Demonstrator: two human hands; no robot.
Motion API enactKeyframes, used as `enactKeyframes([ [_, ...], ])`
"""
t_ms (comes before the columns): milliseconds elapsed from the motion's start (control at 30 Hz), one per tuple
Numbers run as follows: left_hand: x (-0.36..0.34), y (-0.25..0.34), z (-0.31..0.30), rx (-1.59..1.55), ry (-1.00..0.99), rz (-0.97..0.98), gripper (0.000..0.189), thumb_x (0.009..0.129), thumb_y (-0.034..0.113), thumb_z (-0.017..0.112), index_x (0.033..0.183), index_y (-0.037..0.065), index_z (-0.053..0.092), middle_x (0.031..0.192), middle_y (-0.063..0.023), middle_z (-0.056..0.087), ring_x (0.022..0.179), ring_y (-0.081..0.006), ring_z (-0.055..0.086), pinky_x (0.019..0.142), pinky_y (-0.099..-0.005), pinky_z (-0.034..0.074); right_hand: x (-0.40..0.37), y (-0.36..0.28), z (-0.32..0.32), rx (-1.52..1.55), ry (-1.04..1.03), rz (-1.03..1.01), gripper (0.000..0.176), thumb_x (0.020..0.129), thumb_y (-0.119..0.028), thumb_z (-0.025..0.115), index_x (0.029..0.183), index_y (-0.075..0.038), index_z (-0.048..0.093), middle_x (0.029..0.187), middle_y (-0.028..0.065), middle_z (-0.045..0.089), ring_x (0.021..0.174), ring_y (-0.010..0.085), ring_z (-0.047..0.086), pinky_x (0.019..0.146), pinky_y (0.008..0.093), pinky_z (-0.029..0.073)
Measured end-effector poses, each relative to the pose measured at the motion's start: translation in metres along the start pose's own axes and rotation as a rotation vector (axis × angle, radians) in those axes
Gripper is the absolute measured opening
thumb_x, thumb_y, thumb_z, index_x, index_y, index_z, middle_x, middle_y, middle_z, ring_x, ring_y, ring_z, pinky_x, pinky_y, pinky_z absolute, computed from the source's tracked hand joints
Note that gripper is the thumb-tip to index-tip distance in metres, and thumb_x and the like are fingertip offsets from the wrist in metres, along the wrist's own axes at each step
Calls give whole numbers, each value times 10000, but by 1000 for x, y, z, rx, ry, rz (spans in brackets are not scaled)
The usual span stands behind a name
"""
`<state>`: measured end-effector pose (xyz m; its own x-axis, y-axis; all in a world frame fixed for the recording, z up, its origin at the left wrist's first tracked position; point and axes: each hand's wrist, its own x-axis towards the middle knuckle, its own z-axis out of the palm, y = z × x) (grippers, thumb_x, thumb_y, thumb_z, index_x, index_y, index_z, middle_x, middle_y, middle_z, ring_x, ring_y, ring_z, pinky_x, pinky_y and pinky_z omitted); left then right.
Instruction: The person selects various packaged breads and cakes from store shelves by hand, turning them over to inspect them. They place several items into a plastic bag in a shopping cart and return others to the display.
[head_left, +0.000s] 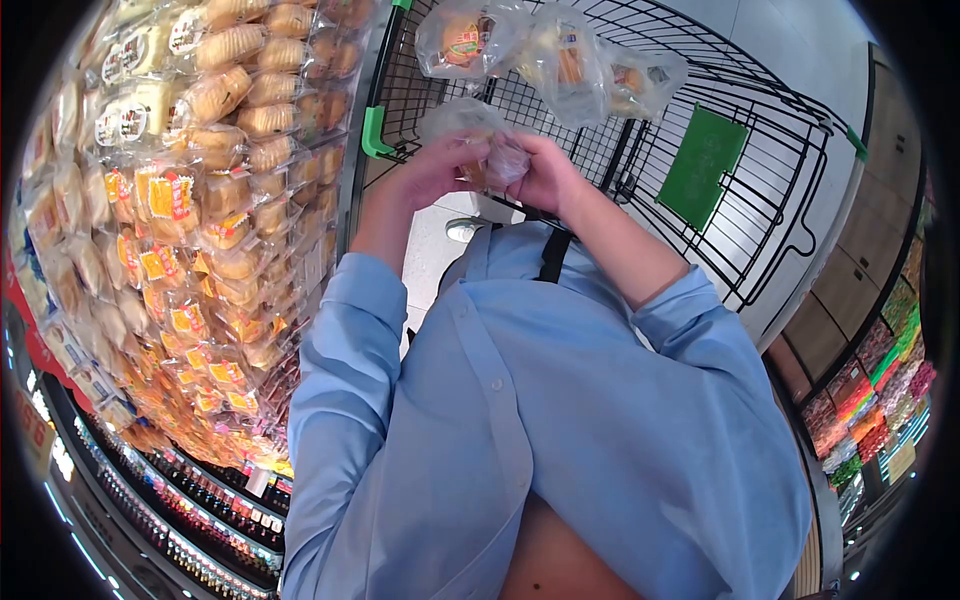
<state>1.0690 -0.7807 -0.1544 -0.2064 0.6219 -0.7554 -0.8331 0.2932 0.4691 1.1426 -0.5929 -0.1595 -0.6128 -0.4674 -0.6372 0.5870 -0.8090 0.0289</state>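
Note:
A clear plastic bag (464,118) is held up in front of my body, near the rim of the shopping cart (740,70). My left hand (438,172) closes on the bag from the left side. From the right, my right hand (546,174) pinches the same bag, and its crumpled plastic (505,165) bunches up between the two hands. Something brownish shows through the film near my left fingers, but I cannot make out what it is. Further along in the cart are several knotted clear bags with packaged food, among them a bag with an orange label (464,42).
Wrapped breads and cakes (215,200) are piled high on a display along the left. The cart's black wire frame carries a green panel (704,165) on the right. Shelves of small goods (180,520) run at lower left; colourful packets (870,400) stand at far right.

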Motion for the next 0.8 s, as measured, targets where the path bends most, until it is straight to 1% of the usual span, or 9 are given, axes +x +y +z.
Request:
enactKeyframes([
  [67, 0, -8, -4, -53, 75, 10, 531, 934, 423, 604, 1342, 91, 522, 1216, -78, 623, 1066, -220, 627, 917, -408, 519, -4, -5, 8, -10, 20, 8, 283, 987, -255, 516, 1174, -48, 562, 1120, 92, 629, 1006, 241, 648, 917, 410, 536],
  [167, -8, -16, -19, -250, 147, 32, 471, 949, 378, 574, 1314, 84, 535, 1201, -78, 627, 1031, -228, 645, 892, -386, 539, -7, -16, 13, -346, 172, -69, 210, 986, -255, 528, 1060, -75, 606, 953, 43, 630, 842, 167, 648, 759, 356, 562],
  [233, -17, -15, -32, -397, 149, 40, 443, 960, 365, 552, 1294, 74, 544, 1192, -82, 627, 1015, -232, 652, 875, -367, 549, -10, -26, 14, -990, 209, -151, 206, 986, -296, 544, 961, -106, 616, 822, -37, 579, 737, 82, 551, 701, 292, 508],
  [267, -19, -13, -40, -417, 212, -5, 436, 970, 365, 531, 1284, 62, 542, 1188, -91, 624, 1017, -233, 653, 858, -353, 557, -12, -24, 17, -1039, 204, -225, 244, 995, -324, 548, 914, -106, 621, 752, -74, 522, 673, 40, 459, 628, 238, 436],
  [467, -4, -16, -44, -470, 291, 109, 444, 1001, 342, 476, 1286, 2, 481, 1222, -135, 593, 1013, -304, 666, 813, -328, 581, -17, -20, 35, -1110, 56, -279, 247, 1028, -300, 518, 943, -93, 622, 791, -56, 534, 695, 50, 489, 638, 228, 443],
  [600, 5, -9, -22, -132, 530, 1, 514, 983, 318, 509, 1355, -4, 359, 1212, -178, 579, 919, -321, 690, 745, -336, 592, -14, -15, 32, -1117, 8, -276, 252, 1031, -300, 520, 955, -83, 623, 827, -46, 554, 710, 53, 495, 660, 235, 453],
  [667, 3, -1, -17, 37, 671, -61, 563, 970, 317, 527, 1384, 3, 311, 1211, -197, 575, 885, -317, 698, 715, -343, 594, -8, -17, 18, -1106, 45, -433, 263, 1033, -297, 515, 954, -70, 620, 840, -41, 570, 724, 54, 501, 683, 234, 455],
  [733, 1, 8, -17, 357, 765, -91, 839, 875, 303, 629, 1473, -10, 129, 1221, -297, 548, 705, -344, 702, 605, -363, 609, -5, -22, 10, -1112, 96, -518, 262, 1027, -289, 523, 946, -64, 631, 801, -40, 559, 706, 57, 494, 660, 234, 444],
  [800, -9, 20, -6, 462, 803, -135, 936, 856, 319, 643, 1499, -2, 45, 1261, -340, 512, 798, -372, 700, 674, -395, 600, -5, -27, 1, -1116, 145, -606, 261, 1021, -280, 531, 937, -58, 641, 763, -40, 549, 687, 59, 486, 637, 234, 433],
])
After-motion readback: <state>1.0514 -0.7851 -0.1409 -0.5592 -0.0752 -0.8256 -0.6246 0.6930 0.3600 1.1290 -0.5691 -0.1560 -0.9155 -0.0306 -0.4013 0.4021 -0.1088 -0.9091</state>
